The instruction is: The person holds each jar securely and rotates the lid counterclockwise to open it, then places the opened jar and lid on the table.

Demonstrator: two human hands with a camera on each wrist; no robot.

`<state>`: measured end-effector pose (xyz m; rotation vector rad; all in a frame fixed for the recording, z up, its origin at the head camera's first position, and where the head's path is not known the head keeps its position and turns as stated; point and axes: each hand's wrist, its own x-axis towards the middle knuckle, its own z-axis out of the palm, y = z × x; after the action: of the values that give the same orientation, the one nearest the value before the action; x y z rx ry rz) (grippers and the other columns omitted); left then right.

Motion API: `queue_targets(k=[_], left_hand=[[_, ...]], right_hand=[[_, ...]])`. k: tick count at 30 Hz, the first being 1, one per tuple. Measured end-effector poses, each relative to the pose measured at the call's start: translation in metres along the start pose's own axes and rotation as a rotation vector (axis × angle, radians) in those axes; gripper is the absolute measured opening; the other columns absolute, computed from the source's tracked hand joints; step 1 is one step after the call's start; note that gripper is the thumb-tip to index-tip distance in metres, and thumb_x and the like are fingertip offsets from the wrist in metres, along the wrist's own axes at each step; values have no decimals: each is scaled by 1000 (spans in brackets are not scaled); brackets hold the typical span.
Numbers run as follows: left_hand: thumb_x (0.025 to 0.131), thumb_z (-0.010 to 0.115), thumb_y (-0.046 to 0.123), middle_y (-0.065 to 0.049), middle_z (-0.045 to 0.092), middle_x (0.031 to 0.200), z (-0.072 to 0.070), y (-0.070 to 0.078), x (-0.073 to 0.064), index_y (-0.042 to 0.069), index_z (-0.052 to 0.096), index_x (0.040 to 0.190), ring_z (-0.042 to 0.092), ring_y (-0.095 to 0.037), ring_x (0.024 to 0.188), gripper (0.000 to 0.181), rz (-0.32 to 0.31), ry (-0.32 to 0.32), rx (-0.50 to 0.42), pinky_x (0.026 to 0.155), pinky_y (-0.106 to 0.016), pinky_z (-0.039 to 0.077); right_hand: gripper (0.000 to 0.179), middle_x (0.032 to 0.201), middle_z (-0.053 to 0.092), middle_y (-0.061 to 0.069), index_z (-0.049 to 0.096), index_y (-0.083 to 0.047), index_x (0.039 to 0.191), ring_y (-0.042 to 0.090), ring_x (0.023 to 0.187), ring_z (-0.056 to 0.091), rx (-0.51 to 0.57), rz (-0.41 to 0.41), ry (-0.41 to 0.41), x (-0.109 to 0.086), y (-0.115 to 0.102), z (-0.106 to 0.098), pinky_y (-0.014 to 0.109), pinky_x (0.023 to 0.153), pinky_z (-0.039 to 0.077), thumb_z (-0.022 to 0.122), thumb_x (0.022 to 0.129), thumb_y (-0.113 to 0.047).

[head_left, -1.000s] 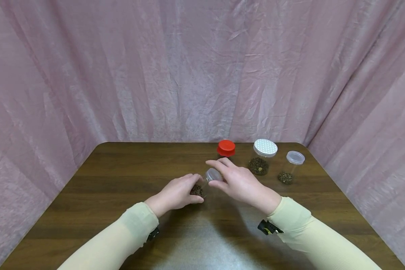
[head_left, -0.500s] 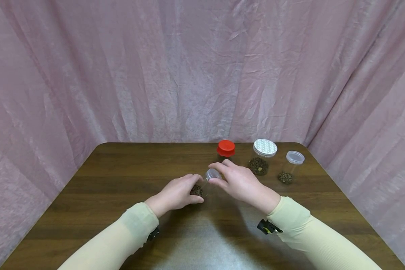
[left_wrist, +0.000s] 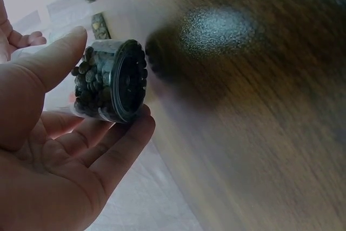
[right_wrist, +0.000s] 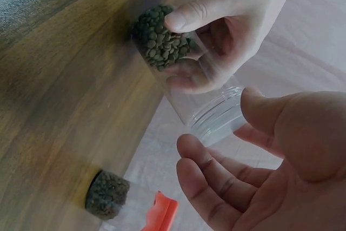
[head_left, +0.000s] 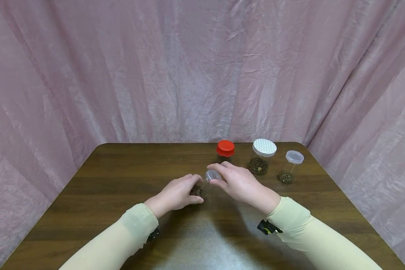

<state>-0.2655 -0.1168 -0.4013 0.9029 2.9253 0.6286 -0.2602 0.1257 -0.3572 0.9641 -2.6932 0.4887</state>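
Note:
My left hand (head_left: 177, 191) grips the lower part of a clear plastic jar (right_wrist: 178, 93), thumb on one side and fingers round the other. Brown pellets (right_wrist: 162, 44) fill its bottom third or so. Its dark-looking base (left_wrist: 128, 79) faces the left wrist camera, with a shadow on the wood close by. At the jar's top, my right hand (head_left: 237, 183) holds the clear ridged lid (head_left: 213, 175) between thumb and fingers. In the right wrist view the lid sits on the jar's mouth, fingertips at its edge.
Behind the right hand stands a red-lidded jar (head_left: 225, 148). Farther right are a wider jar with a white patterned lid (head_left: 264, 147) and a clear-lidded jar (head_left: 294, 157), both partly filled with pellets. A pink curtain (head_left: 189, 75) hangs beyond the wooden table (head_left: 128, 165).
The right hand's fingers have drawn in and shifted slightly around the lid. The left hand and the jar have stayed in place.

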Motion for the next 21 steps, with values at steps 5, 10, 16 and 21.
queue_targets(k=[5, 10, 16, 21], left_hand=[[95, 91, 28, -9, 71, 129, 0, -1, 1, 6, 66, 133, 70, -29, 120, 50, -4, 5, -5, 101, -52, 57], [95, 91, 28, -11, 71, 130, 0, -1, 1, 3, 66, 135, 69, -30, 122, 52, -6, 3, -21, 103, -53, 56], [95, 91, 27, -10, 71, 131, 0, -2, 1, 3, 66, 135, 69, -30, 123, 53, -10, 1, -21, 104, -52, 56], [95, 91, 27, -10, 71, 130, 0, -2, 0, 3, 66, 136, 69, -30, 122, 53, -16, 2, -23, 104, -52, 56]], right_hand=[[45, 124, 72, 6, 68, -15, 145, 26, 97, 75, 7, -29, 13, -1, 1, 1, 50, 80, 61, 80, 104, -27], [47, 127, 71, 7, 67, -15, 146, 26, 94, 75, 11, -67, 24, -1, 2, 2, 50, 80, 61, 82, 103, -22], [48, 128, 70, 6, 67, -15, 147, 23, 87, 73, 16, -78, 20, -1, 2, 1, 48, 77, 61, 82, 102, -19], [49, 130, 70, 6, 67, -16, 147, 23, 87, 74, 16, -79, 10, -1, 2, 1, 47, 76, 61, 83, 101, -18]])
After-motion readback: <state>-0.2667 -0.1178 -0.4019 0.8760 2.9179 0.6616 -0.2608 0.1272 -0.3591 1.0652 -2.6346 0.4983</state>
